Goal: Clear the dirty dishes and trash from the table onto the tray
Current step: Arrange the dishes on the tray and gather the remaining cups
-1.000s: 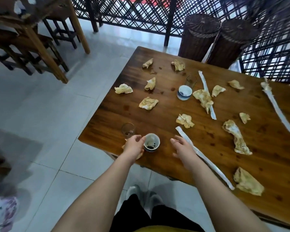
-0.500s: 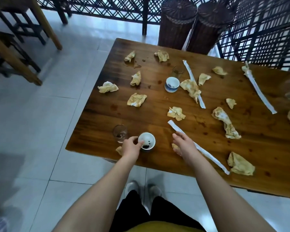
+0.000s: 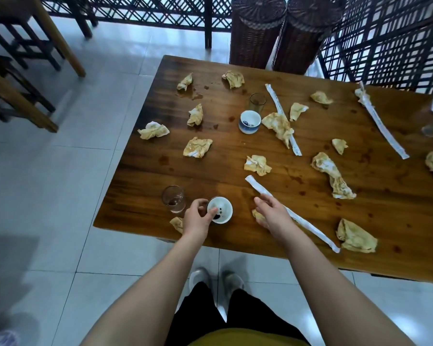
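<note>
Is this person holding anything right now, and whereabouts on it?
The left hand pinches the small white cup by its left rim, one fingertip dipping inside. The right hand is open over a crumpled napkin, gripping nothing.

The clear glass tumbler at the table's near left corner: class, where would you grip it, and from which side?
Probably round the side wall of the clear glass tumbler, below its rim, coming from its left. It stands upright, mouth open, and the small white ceramic cup, gripped by the left hand, crowds its right side.
</note>
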A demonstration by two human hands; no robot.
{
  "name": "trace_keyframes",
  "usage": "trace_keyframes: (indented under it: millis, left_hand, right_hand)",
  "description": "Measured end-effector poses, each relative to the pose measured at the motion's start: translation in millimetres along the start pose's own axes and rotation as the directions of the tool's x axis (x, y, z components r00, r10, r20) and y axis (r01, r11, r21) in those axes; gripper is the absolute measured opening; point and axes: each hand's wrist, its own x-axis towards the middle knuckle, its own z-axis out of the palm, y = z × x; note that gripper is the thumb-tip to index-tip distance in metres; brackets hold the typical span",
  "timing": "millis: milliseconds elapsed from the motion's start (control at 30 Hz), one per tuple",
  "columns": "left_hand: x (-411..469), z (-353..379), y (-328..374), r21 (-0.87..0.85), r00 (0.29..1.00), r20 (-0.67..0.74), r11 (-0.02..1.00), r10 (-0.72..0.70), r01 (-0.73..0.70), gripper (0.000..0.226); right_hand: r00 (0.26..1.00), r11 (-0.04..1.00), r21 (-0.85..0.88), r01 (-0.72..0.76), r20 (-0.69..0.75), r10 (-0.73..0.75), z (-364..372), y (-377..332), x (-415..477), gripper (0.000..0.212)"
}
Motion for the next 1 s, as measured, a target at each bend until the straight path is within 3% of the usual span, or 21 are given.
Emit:
trace_keyframes:
  millis: [467,1000]
  left_hand:
    - [4.6,-3.2,7.7,-0.08,0.993,0.11,0.996,-0.041,0.05,0.032]
    - [16.8,-17.0,52.2,-0.289,0.995,0.102,0.957,-0.01,0.039,0.026]
  right_hand:
    - [1.0,0.999,0.042,0.019,0.011,-0.02,3.7,-0.1,-3.2,0.049]
    - [0.99,0.977,0.178,0.115,-0.097,-0.099,3.6,-37.8,5.7,0.053]
